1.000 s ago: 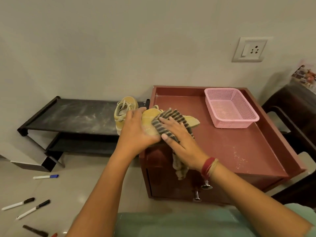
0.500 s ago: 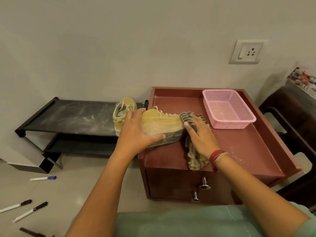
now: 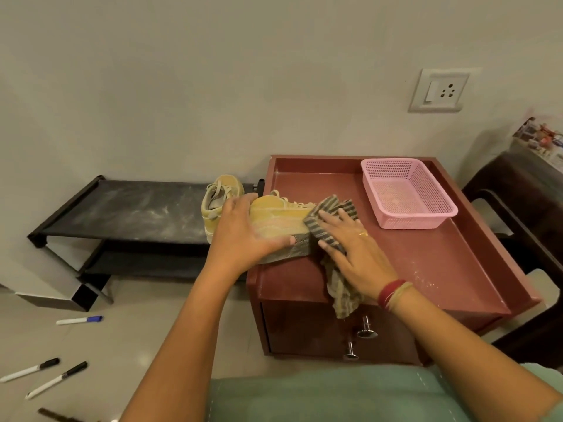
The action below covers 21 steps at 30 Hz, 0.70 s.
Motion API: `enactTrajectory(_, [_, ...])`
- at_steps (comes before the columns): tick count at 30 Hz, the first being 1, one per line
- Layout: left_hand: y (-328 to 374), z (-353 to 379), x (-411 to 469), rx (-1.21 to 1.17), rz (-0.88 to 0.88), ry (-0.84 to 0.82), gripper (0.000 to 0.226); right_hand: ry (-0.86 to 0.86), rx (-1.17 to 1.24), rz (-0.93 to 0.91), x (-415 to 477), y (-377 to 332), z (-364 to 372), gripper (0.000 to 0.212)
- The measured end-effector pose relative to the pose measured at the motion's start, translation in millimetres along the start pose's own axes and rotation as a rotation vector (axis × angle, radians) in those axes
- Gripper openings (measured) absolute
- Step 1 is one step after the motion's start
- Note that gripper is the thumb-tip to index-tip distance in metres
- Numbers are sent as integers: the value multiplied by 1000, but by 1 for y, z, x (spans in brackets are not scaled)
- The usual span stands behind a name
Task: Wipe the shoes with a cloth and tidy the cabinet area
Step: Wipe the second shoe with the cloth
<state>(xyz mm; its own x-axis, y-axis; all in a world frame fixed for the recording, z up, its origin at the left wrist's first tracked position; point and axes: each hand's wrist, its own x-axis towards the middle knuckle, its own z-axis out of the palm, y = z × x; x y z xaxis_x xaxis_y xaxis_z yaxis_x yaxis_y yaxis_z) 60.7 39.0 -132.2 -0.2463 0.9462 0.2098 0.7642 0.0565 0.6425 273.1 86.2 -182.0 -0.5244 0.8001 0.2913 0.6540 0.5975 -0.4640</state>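
A yellow shoe [image 3: 278, 216] lies on its side at the left front of the red-brown cabinet top [image 3: 426, 263], sole toward me. My left hand [image 3: 243, 236] grips its heel end, thumb across the sole. My right hand [image 3: 353, 251] lies flat with straight fingers on a grey striped cloth [image 3: 330, 220], pressing it against the shoe's toe end. The cloth's loose tail hangs over the cabinet's front edge. The second yellow shoe [image 3: 217, 202] stands on the black shoe rack [image 3: 128, 211], just left of the cabinet.
A pink mesh basket [image 3: 408, 193] sits at the cabinet's back right. White dust speckles the cabinet top and the rack. Several markers [image 3: 79, 320] lie on the floor at left. A dark chair [image 3: 518, 214] stands to the right. Two metal knobs [image 3: 365, 330] stick out of the cabinet front.
My right hand slid the cloth from the shoe's middle to its toe end, then slightly back. The shoe turned onto its side. My left hand kept its hold on the heel.
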Motion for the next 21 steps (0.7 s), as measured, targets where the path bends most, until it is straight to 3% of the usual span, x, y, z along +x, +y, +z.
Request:
enactTrajectory(3, [1,0,0,3,13,4,104,33,-52,95,2,3,-4,58])
enactTrajectory(7, [0,-1,1,6,25,2,104,-5,-53,-75,-6,-2,1,55])
enactTrajectory(8, [0,-1,1,4,22,0,104,22,-94,-21,-2,9,1,54])
enactTrajectory(10, [0,-1,0,-3,21,-8,104,100,-26,261,5,31,-5,45])
enactTrajectory(11, [-1,-1,0,-5,25,-15,104,155,126,393,8,40,-11,37])
enactTrajectory(13, [-3,-3,1,-7,25,-46,103,298,395,474,12,48,-17,31])
enactTrajectory(16, [-6,-2,4,22,-9,-127,101,300,480,353,14,38,-9,41])
enactTrajectory(19, [-2,4,4,97,-31,-129,104,97,293,153,9,20,8,52])
enactTrajectory(21, [-1,8,3,134,-40,-87,110,63,158,8,3,14,9,50])
